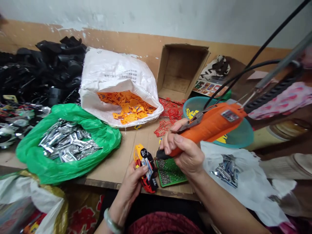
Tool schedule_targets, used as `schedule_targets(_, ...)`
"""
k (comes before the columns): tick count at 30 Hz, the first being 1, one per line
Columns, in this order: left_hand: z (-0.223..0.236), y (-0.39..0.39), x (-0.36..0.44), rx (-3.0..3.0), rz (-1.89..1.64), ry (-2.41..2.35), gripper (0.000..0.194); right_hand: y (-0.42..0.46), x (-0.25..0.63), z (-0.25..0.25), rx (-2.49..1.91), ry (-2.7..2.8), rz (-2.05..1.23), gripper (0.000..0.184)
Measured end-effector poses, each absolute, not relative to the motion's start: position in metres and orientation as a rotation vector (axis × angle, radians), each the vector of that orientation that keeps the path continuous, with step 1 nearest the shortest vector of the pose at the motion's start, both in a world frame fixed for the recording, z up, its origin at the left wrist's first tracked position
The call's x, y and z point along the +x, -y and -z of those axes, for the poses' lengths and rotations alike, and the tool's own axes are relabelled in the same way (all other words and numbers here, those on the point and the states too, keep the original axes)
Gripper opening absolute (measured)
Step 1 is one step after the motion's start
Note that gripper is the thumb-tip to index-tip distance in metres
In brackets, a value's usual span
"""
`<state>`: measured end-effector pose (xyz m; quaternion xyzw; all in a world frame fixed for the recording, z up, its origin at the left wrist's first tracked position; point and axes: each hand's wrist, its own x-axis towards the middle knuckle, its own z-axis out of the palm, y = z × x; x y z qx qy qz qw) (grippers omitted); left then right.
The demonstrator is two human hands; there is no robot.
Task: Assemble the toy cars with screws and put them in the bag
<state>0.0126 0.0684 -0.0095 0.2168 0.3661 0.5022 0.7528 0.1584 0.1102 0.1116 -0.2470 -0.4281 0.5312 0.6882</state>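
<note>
My left hand (134, 180) is closed around a small plastic toy (153, 182) in orange, black and red. Its thumb presses on a shiny silver-blue piece (148, 167) lying along the toy's upper side. In my right hand (188, 156) is an orange electric screwdriver (207, 123), gripped round the body and tilted, with its black nose (162, 154) pointing down-left. That nose is close to the toy's right side; whether the bit touches it I cannot tell. Below the screwdriver, a green mesh tray (174, 177) of small metal screws sits on the cardboard-covered bench.
On the left, a green bag (104, 136) holds silver pieces; behind it, a white sack (117, 66) spills orange parts. Red parts (170, 109) lie beside an open cardboard box (184, 61). To the right are a teal basin (240, 135) and white plastic (253, 188) with silver pieces. Black cables (260, 31) hang overhead.
</note>
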Motion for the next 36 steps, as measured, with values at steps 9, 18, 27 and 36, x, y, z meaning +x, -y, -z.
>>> schedule_targets(9, 0.006, -0.069, 0.013, 0.445, -1.11, -0.782, 0.045, -0.116, 0.141, -0.103, -0.591, 0.949, -1.243, 0.019)
schedule_targets(18, 0.004, -0.067, 0.013, 0.423, -1.11, -0.791, 0.046, -0.117, 0.141, -0.1, -0.61, 0.977, -1.226, 0.02)
schedule_targets(27, 0.005, -0.068, 0.013, 0.429, -1.113, -0.788, 0.048, -0.114, 0.142, -0.099, -0.593, 1.017, -1.231, 0.02)
schedule_targets(36, 0.003, -0.068, 0.013, 0.451, -1.121, -0.798, 0.048, -0.112, 0.142, -0.098, -0.614, 1.075, -1.217, 0.021)
